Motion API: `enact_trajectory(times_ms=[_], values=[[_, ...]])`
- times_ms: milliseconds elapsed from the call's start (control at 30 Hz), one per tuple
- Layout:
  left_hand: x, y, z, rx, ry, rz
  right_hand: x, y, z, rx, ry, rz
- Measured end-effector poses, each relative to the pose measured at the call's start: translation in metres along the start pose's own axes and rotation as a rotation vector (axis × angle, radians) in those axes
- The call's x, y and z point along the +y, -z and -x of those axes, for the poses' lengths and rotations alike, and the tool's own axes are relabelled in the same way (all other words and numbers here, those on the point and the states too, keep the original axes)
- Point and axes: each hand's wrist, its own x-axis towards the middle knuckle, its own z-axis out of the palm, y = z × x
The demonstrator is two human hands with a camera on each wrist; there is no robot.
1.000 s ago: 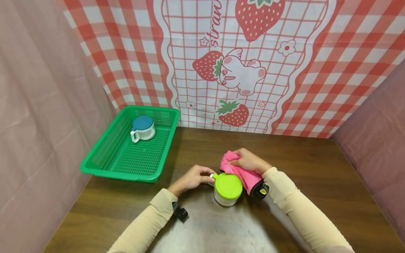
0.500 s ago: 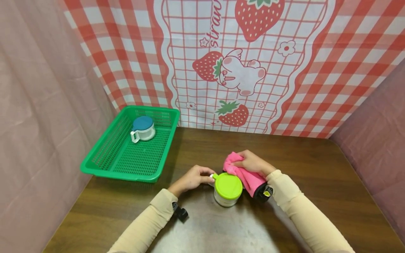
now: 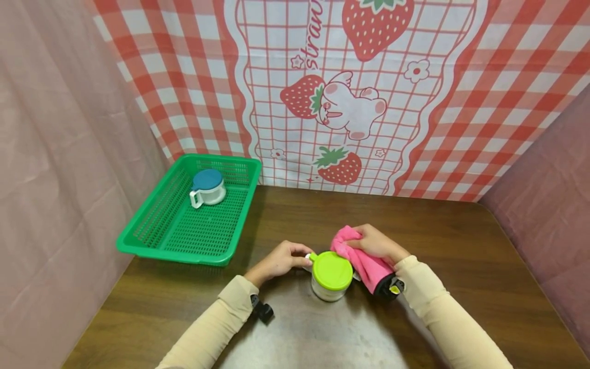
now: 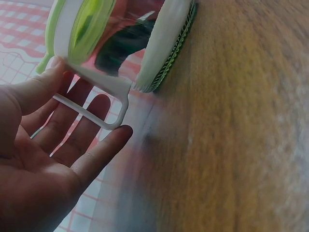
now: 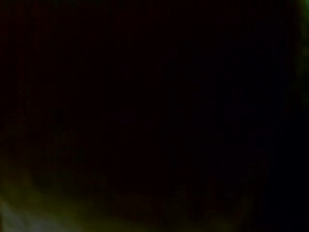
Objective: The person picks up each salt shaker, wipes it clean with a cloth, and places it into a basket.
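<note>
A clear jar [image 3: 328, 293] with a lime-green lid [image 3: 332, 270] and a white handle [image 4: 81, 110] stands upright on the table in the head view. My left hand [image 3: 277, 262] pinches that handle from the left. In the left wrist view, its thumb presses near the top of the handle and other fingers lie behind it. My right hand [image 3: 377, 244] grips a pink cloth [image 3: 369, 266] with a dark edge. The cloth touches the jar's far right side and hangs down beside it. The right wrist view is nearly black and shows no detail.
A green basket [image 3: 184, 253] stands at the back left. Inside it sits a similar jar [image 3: 213, 196] with a blue lid. Behind the wooden table [image 3: 465, 256] hangs a red-and-white checked cloth [image 3: 498, 102], with pink curtains on both sides.
My right hand and the pink cloth have moved a little to the right and toward me along the jar's side. The left hand and the jar stay in place.
</note>
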Motion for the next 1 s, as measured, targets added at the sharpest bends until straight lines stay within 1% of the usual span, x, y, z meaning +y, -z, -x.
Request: enact_trajectory(times_ms=[100,233,367,567,633,733,867,1000], values=[[0.001,-0.001,0.0,0.001,0.013,0.01,0.003,0.0,0.005,0.012,-0.013,-0.005],[0.002,-0.001,0.001,0.009,0.015,0.011,0.004,0.0,0.011,0.04,-0.021,0.01],[0.001,-0.001,0.001,0.027,0.016,0.005,0.005,-0.002,0.018,0.077,0.0,0.03],[0.001,-0.001,0.001,0.054,0.022,0.009,0.008,-0.005,0.027,0.16,0.018,0.034],[0.001,-0.001,0.001,0.069,0.014,-0.003,0.009,-0.006,0.031,0.196,0.012,0.029],[0.001,-0.003,0.0,0.112,0.002,-0.041,0.009,-0.007,0.035,0.261,0.018,0.051],[0.002,-0.004,-0.001,0.178,0.01,-0.071,0.006,-0.008,0.039,0.338,0.061,0.099],[0.003,-0.006,-0.001,0.214,0.026,-0.072,0.002,-0.009,0.042,0.394,0.109,0.135]])
